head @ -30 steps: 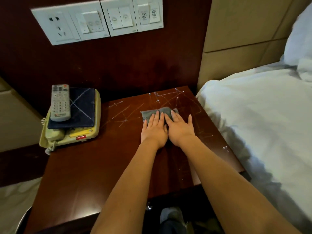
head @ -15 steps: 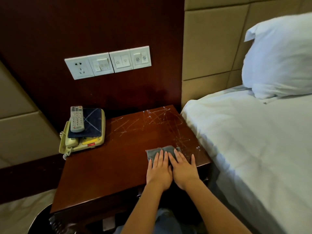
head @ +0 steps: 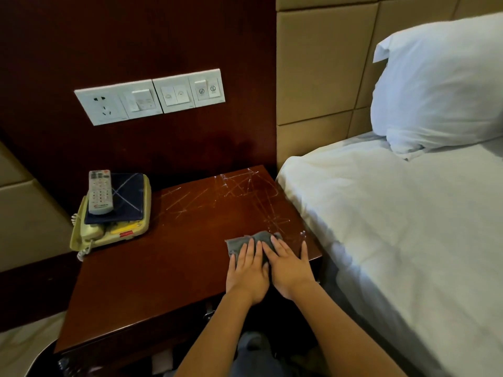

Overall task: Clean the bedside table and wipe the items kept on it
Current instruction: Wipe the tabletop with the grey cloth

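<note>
Fingers straight, the left grip (head: 249, 270) and right grip (head: 290, 268) pressed the grey cloth (head: 238, 244), which had slid from the middle of the desk (head: 152, 268) toward its front-right corner; the remote (head: 100, 192) lay stacked above the phone (head: 92, 232), back-left.

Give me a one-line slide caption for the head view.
Left hand and right hand press a grey cloth onto the bedside table near the bed; remote and phone sit at back left.
</note>
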A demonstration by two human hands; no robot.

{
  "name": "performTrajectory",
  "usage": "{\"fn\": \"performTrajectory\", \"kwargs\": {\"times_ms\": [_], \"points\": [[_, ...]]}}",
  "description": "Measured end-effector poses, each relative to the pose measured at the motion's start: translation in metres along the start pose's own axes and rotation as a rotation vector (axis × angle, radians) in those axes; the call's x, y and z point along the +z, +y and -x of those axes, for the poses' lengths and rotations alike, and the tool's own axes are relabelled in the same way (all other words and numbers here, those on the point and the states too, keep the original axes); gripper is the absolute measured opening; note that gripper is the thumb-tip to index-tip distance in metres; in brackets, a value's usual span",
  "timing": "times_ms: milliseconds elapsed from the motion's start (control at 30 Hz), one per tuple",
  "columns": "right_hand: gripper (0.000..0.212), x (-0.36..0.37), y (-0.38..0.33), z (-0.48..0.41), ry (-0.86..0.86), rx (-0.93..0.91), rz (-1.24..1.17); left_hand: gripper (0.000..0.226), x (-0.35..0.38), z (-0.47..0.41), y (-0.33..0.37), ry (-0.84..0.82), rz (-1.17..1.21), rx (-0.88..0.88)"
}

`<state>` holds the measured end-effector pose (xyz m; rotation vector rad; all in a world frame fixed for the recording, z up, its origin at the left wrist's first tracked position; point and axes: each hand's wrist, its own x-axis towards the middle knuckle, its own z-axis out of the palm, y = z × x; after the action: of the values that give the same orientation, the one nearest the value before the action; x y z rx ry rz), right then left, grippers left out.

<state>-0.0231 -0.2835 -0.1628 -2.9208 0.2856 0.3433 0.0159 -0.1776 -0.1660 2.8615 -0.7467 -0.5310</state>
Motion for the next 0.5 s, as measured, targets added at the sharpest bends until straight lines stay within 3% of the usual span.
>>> {"fn": "performTrajectory", "kwargs": {"times_ms": [500], "points": [[0.055,-0.032,0.026,-0.152,0.083,0.048,0.022,0.054,-0.044,-0.149,-0.007,0.094,-0.016,0.0]]}}
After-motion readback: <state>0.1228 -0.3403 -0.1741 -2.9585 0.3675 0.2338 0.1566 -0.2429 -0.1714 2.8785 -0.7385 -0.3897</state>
